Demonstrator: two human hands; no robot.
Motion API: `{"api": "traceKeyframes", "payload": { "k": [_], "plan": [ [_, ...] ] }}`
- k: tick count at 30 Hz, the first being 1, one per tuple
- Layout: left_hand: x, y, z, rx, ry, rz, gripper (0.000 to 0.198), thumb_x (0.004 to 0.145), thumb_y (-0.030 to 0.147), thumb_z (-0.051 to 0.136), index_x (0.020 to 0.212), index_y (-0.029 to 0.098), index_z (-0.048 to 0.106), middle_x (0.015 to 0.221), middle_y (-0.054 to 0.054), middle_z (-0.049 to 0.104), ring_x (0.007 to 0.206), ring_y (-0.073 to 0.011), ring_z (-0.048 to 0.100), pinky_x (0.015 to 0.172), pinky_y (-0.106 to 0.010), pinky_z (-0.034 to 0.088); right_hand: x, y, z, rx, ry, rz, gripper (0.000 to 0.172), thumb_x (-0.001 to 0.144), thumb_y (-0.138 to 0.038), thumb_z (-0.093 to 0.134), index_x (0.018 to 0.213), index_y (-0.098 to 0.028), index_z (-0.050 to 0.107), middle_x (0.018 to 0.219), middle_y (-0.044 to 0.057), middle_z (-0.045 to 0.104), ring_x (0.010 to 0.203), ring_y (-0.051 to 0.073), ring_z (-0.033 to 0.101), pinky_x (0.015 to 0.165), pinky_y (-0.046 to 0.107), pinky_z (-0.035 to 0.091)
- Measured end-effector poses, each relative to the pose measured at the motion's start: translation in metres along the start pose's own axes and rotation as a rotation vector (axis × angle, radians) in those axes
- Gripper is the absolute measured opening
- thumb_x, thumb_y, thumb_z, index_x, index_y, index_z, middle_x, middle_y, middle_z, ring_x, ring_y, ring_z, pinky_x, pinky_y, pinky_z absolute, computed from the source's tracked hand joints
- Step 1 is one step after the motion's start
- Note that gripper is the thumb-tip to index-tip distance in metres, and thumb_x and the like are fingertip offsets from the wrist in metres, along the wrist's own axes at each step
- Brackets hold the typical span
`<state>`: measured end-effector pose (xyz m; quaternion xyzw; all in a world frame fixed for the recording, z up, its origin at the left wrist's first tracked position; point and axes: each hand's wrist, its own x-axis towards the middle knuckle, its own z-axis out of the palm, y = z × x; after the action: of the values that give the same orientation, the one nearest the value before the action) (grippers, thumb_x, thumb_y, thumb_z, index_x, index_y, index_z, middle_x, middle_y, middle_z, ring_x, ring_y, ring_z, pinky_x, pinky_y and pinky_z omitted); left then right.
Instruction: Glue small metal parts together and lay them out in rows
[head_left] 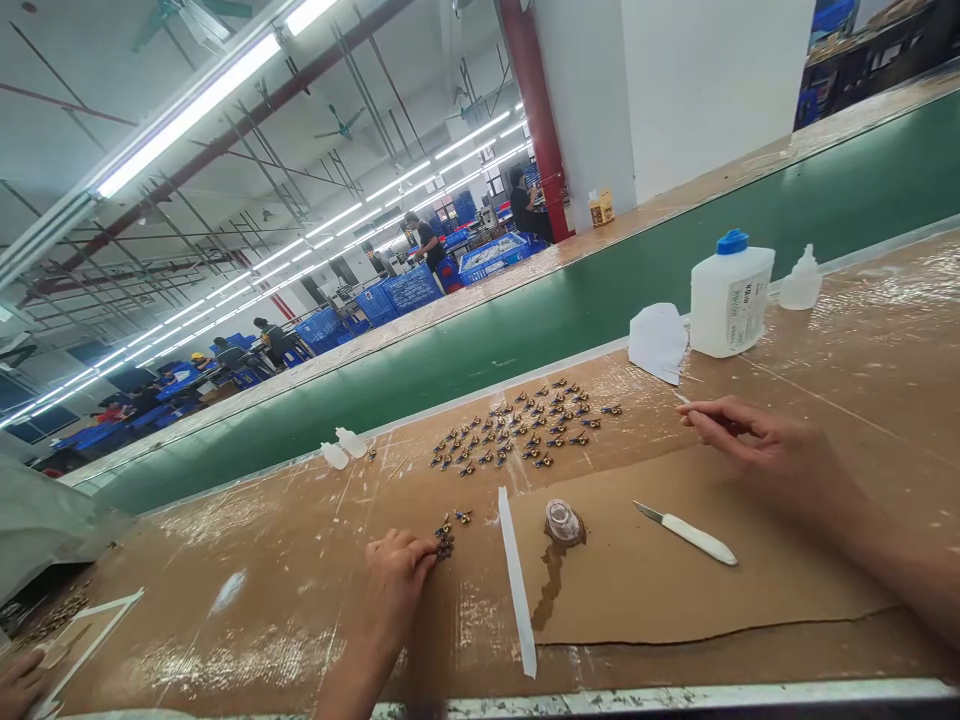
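My left hand is low over the table, its fingers drawn together at the edge of a small cluster of dark blue and gold pieces. Whatever is between those fingertips is too small to make out. My right hand pinches a thin stick with a pale tip, above the right part of a cardboard sheet. On that sheet lie a white-handled knife and a small clear cup with a wet stain around it. Beyond, many similar little pieces are spread in rows.
A white jug with a blue cap, a dropper bottle and a white paper piece stand at the back right. Two small bottles lie at back left. A green belt runs behind. Another person's hand is at far left.
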<state>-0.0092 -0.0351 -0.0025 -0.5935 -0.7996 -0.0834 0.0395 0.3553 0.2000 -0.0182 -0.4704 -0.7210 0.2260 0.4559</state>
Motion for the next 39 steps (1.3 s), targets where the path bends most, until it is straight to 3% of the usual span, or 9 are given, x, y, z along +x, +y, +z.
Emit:
{"api": "traceKeyframes", "payload": {
  "k": [14, 17, 21, 25, 39],
  "plan": [
    [-0.007, 0.009, 0.008, 0.045, 0.089, -0.069, 0.030, 0.091, 0.020, 0.038, 0.082, 0.019, 0.067, 0.088, -0.007, 0.065, 0.087, -0.0247, 0.057, 0.082, -0.040, 0.037, 0.000, -0.005, -0.002, 0.020, 0.019, -0.006, 0.045, 0.076, -0.059, 0.050, 0.083, -0.019, 0.069, 0.080, 0.008, 0.072, 0.067, 0.017, 0.064, 0.057, 0.026, 0.043],
    [-0.012, 0.018, 0.004, -0.031, 0.073, -0.094, 0.026, 0.091, 0.023, 0.039, 0.082, 0.019, 0.063, 0.085, -0.005, 0.064, 0.084, -0.0226, 0.058, 0.081, -0.039, 0.038, 0.000, -0.002, -0.001, 0.030, 0.047, -0.025, 0.042, 0.074, -0.057, 0.050, 0.080, -0.020, 0.069, 0.078, 0.006, 0.072, 0.066, 0.018, 0.065, 0.056, 0.027, 0.044],
    [-0.025, 0.041, 0.007, -0.219, -0.042, -0.071, 0.021, 0.089, 0.029, 0.046, 0.076, 0.020, 0.059, 0.077, 0.000, 0.062, 0.073, -0.0160, 0.058, 0.069, -0.028, 0.042, 0.000, 0.001, 0.001, 0.037, 0.052, -0.054, 0.039, 0.076, -0.054, 0.050, 0.083, -0.021, 0.070, 0.078, 0.004, 0.072, 0.065, 0.018, 0.065, 0.057, 0.028, 0.045],
    [-0.033, 0.056, 0.019, -0.412, -0.068, -0.119, 0.023, 0.085, 0.035, 0.050, 0.071, 0.021, 0.061, 0.076, -0.003, 0.062, 0.078, -0.0205, 0.055, 0.074, -0.034, 0.040, -0.001, 0.000, 0.002, 0.033, 0.051, -0.072, 0.038, 0.078, -0.051, 0.049, 0.085, -0.020, 0.070, 0.081, 0.005, 0.072, 0.065, 0.018, 0.065, 0.058, 0.027, 0.046],
    [-0.038, 0.049, 0.023, -0.571, 0.031, -0.170, 0.030, 0.081, 0.050, 0.055, 0.072, 0.026, 0.070, 0.075, -0.002, 0.062, 0.079, -0.0211, 0.055, 0.076, -0.034, 0.041, 0.000, 0.006, 0.003, 0.012, 0.058, -0.103, 0.036, 0.080, -0.049, 0.050, 0.084, -0.019, 0.069, 0.082, 0.004, 0.071, 0.066, 0.016, 0.063, 0.059, 0.027, 0.045]
  ]
}}
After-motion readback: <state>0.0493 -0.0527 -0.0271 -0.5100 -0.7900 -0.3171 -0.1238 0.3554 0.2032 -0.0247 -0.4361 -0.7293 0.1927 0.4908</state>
